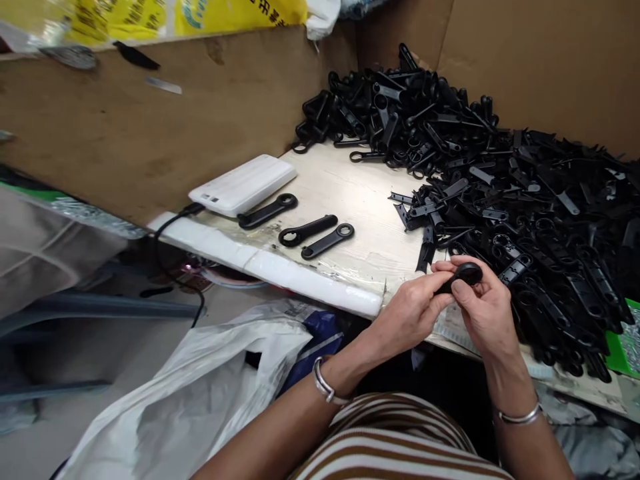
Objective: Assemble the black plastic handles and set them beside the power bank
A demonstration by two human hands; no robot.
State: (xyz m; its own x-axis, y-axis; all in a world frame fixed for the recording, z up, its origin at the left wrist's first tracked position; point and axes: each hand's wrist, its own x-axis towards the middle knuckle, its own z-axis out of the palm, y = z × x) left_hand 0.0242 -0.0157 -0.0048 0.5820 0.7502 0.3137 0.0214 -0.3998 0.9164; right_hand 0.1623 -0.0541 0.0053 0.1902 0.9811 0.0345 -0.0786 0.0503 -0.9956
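Observation:
Between my two hands, above the table's front edge, is a black plastic handle part with a ringed end [468, 272]. My left hand [417, 303] pinches its narrow end, while the thumb and fingers of my right hand [483, 307] close round the ring. Fingers cover much of the part. To the left, several similar black handle parts [327, 241] lie on the pale tabletop [367, 257]. Just behind and right of my hands spreads a large heap of black plastic parts [500, 173], some long and flat, others with rings.
A white power bank [243, 185] with a black cable [173, 223] lies at the left. Cardboard walls [543, 67] rise behind the heap. A green tray [620, 350] of small metal pieces stands at the right edge. An open white bag [200, 400] hangs below the table's front.

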